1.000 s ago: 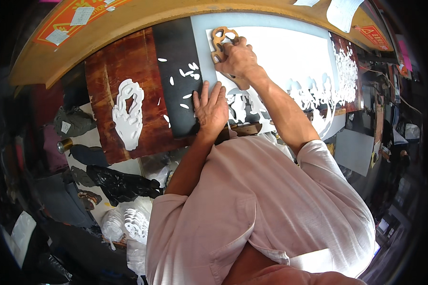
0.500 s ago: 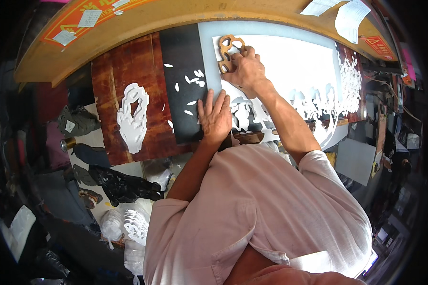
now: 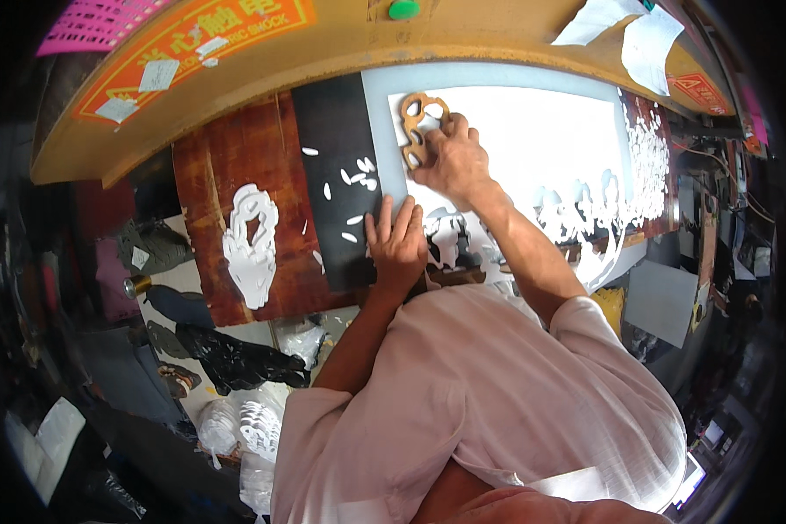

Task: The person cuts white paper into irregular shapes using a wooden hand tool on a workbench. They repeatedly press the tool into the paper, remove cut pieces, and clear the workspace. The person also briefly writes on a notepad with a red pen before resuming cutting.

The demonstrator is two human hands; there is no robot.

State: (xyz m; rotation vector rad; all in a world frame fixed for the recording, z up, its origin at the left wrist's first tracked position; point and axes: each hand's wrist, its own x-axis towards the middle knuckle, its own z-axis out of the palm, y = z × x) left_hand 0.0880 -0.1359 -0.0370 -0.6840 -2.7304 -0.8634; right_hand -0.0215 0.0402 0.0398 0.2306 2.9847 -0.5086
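My right hand grips a brown cutting die with several openings. The die lies at the far left corner of a white sheet. Fingers nearly together, my left hand rests flat where a black strip meets the pale blue-grey board under the sheet. Several small white oval offcuts lie on the black strip beside it. Near my right forearm, the sheet's near edge is a web of cut-out holes and scraps.
A yellow machine beam spans the far side. Stacked white cut shapes sit on the reddish-brown board at left. White scraps are heaped at the right end. Below left are a black plastic bag and bagged white pieces.
The whole scene has shifted down in the picture, showing more of the yellow beam. My right hand stays on the die at the same corner, and my left hand stays flat.
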